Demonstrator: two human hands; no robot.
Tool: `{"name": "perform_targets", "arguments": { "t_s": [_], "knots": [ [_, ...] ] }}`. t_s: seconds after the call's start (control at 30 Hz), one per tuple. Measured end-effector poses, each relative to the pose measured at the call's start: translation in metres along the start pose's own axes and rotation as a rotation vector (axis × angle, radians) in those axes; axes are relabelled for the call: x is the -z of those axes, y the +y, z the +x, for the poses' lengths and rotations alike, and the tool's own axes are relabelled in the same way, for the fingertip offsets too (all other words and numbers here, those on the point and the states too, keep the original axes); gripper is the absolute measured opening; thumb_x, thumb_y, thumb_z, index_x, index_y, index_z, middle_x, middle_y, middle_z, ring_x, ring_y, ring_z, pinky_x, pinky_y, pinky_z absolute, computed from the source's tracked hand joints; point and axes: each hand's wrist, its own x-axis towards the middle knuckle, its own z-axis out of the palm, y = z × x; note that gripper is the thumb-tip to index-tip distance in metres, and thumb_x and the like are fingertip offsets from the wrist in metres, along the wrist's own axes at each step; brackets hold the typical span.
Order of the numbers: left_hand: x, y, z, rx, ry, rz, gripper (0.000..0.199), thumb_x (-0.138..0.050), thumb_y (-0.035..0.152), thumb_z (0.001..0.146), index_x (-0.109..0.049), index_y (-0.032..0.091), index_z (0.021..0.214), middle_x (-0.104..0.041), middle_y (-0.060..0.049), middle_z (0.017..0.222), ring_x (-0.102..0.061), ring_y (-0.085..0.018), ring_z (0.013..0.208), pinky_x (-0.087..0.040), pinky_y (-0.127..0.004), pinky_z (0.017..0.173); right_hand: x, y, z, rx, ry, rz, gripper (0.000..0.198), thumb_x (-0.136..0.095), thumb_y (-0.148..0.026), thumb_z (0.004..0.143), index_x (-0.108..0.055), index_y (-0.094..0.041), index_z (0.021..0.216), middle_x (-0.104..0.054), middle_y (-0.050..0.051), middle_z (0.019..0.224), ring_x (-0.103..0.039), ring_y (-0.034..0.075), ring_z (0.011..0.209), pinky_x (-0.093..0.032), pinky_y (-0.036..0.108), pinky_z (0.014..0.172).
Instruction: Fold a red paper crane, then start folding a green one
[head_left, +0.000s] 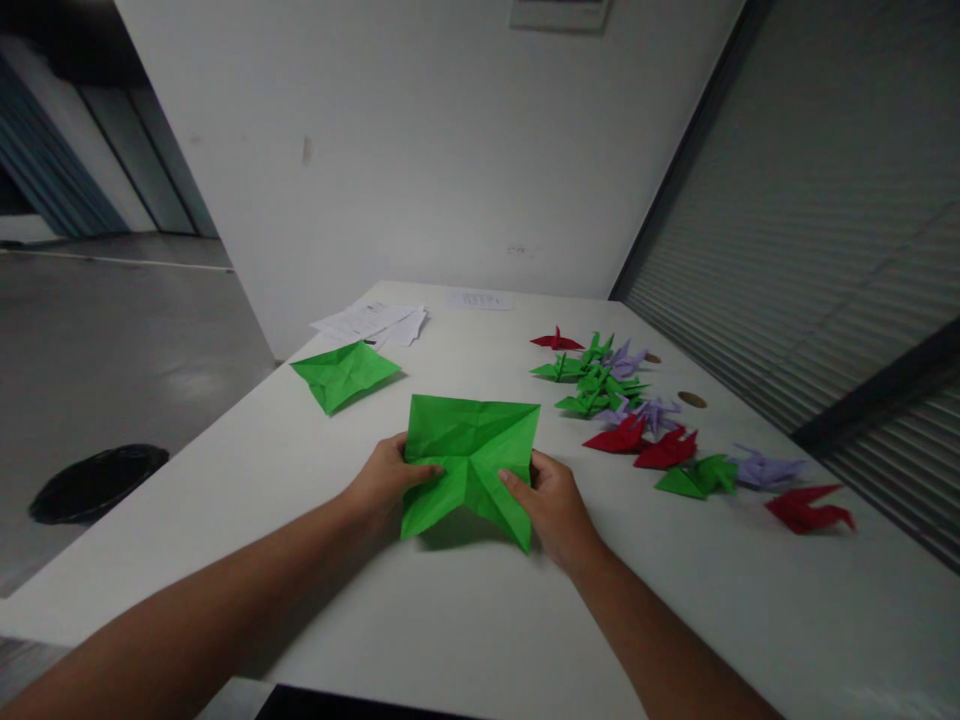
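Observation:
A creased square of green origami paper [472, 435] is held just over the white table [480, 620], its near edge bent upward in the middle. My left hand [386, 478] grips the paper's left side, thumb on top and fingers hidden beneath. On the right side, my right hand [553, 500] pinches it the same way, thumb lying on the upper face. Fold lines cross at the paper's centre. Another creased green sheet [346, 374] lies on the table beyond my left hand.
Folded paper cranes in green [592, 385], red [806, 510] and purple [765, 468] spread along the table's right side. Printed papers [375, 322] lie at the far left, near the wall. A black-lined bin [97, 482] stands on the floor to the left. Blinds [810, 250] border the right.

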Motion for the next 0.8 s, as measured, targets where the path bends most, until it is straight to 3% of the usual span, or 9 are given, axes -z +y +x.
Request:
{"name": "perform_targets", "arguments": {
  "t_s": [0.37,0.6,0.7,0.8],
  "knots": [
    [-0.001,0.001,-0.001,-0.013,-0.009,0.047,0.047,-0.093,0.017,0.06,-0.078,0.01,0.104,-0.08,-0.017,0.107,-0.078,-0.031,0.088,-0.063,-0.044,0.085,-0.001,0.003,-0.001,0.029,-0.02,-0.056,0.032,-0.079,-0.047,0.081,-0.074,-0.019,0.096,-0.08,0.009,0.091,-0.075,0.029,0.081,-0.06,0.04,0.071],
    [-0.007,0.004,-0.005,-0.006,0.06,-0.131,0.046,-0.092,0.02,0.062,-0.077,0.01,0.105,-0.081,-0.016,0.106,-0.077,-0.034,0.093,-0.061,-0.049,0.09,0.002,0.009,0.002,0.022,0.017,-0.046,0.036,-0.072,-0.048,0.088,-0.07,-0.021,0.111,-0.08,0.009,0.104,-0.074,0.03,0.096,-0.061,0.041,0.081],
    [-0.008,0.008,-0.007,0.047,-0.022,-0.155,0.053,-0.094,0.02,0.062,-0.076,0.01,0.111,-0.079,-0.019,0.114,-0.076,-0.036,0.099,-0.06,-0.05,0.095,0.003,0.011,0.004,0.061,0.014,-0.095,0.034,-0.067,-0.045,0.092,-0.068,-0.022,0.117,-0.079,0.009,0.113,-0.072,0.03,0.108,-0.06,0.042,0.089],
    [-0.007,0.01,-0.007,0.058,-0.156,-0.104,0.065,-0.096,0.017,0.057,-0.074,0.01,0.118,-0.075,-0.022,0.124,-0.073,-0.038,0.109,-0.058,-0.051,0.099,0.005,0.011,0.005,0.082,0.04,-0.178,0.031,-0.065,-0.044,0.093,-0.067,-0.022,0.114,-0.078,0.009,0.111,-0.073,0.029,0.104,-0.059,0.041,0.089]
  ]
}}
